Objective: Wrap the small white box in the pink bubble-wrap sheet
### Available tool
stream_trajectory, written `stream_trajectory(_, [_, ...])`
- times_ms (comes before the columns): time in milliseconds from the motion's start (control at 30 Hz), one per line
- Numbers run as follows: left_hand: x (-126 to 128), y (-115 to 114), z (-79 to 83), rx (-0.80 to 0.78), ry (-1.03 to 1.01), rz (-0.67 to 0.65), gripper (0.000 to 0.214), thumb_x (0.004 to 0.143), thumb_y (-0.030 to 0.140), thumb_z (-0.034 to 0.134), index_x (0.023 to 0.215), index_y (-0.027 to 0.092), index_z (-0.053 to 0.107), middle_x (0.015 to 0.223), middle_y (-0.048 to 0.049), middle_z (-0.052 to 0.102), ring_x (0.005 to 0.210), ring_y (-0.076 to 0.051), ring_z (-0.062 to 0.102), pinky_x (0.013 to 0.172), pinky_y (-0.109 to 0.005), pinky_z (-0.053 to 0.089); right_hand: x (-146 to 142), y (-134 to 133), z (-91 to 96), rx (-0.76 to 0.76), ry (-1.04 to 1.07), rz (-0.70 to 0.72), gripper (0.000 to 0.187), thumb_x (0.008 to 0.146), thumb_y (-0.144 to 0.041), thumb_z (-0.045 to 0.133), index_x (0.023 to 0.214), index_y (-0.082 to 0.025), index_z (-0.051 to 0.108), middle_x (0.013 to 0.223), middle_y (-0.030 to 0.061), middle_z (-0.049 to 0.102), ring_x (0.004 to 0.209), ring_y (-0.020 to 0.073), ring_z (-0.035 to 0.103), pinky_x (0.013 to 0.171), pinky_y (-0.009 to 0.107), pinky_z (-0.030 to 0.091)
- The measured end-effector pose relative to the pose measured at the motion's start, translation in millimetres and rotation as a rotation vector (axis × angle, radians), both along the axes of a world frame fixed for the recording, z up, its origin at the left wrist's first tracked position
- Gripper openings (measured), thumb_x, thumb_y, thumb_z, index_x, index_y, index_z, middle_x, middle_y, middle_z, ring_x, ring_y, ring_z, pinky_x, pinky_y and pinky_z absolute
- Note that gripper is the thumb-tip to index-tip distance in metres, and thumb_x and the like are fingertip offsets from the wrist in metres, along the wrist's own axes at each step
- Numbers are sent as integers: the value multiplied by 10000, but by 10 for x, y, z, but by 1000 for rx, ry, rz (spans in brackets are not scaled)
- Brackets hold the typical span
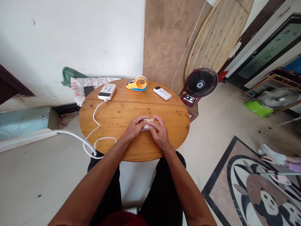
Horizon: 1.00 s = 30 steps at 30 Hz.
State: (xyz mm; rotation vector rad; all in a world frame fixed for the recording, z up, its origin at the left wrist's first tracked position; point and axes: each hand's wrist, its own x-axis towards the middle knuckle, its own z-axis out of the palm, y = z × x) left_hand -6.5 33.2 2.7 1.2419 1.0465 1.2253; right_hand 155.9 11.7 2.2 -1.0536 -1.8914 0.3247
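Near the front middle of the round wooden table [164,110], both my hands hold a small white object [148,123] between them. My left hand [135,127] grips its left side, with the thumb bent over the front. My right hand [160,130] closes round its right side, fingertips and thumb pressed to it. Fingers cover much of the object, so I cannot make out its kind. Beyond my hands stand an orange and blue tape dispenser [136,84] and a white block with a black end [162,93], which looks like a power bank.
At the table's back left lies a white power bank [109,90]. Its white cable [94,114] loops over the left edge. A dark red fan [201,84] stands at the right. Behind lean wooden boards [169,40], and a person's foot [270,152] shows far right.
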Motion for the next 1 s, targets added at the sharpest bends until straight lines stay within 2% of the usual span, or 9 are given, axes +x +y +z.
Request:
stream_trajectory(233, [8,-10,44,-25,2,-9,402,695,361,634,1029,140,671,814,-11,669,700,-143,558,660,-264,434,3,-35,42,-17,25,3,203,833,-241,567,961,-265,722,1328,69,525,1179,241,525,1010,437,431])
stream_trajectory(500, [7,-14,23,71,105,3,430,700,407,695,1037,143,663,859,-34,685,766,-166,585,734,-294,469,5,-69,91,59,-54,6,157,808,-240,591,871,-264,732,1345,57,528,1166,257,526,995,459,411])
stream_trajectory(667, [10,-11,8,89,144,24,427,710,388,680,1056,139,653,904,-46,678,806,-172,589,766,-307,481,7,-68,91,46,32,-54,100,798,-247,589,787,-227,686,1319,82,540,1171,265,523,1021,468,392])
stream_trajectory(733, [18,-7,4,77,102,26,506,699,364,690,1145,137,607,990,-62,666,877,-182,597,807,-315,483,14,-61,83,25,90,-97,98,800,-243,577,806,-223,674,1310,92,536,1189,267,511,1033,473,389])
stream_trajectory(867, [34,13,-24,31,-16,2,803,659,311,722,1370,131,394,1161,-107,602,968,-190,599,867,-333,479,26,-41,56,25,102,-93,187,807,-230,563,952,-223,682,1333,106,501,1232,262,484,1056,465,384])
stream_trajectory(1000, [36,31,-64,22,-34,0,857,659,297,728,1406,146,336,1218,-121,556,1008,-194,580,900,-341,467,21,-26,35,39,-9,-64,298,833,-239,553,1106,-232,671,1393,104,456,1242,262,476,1050,458,385])
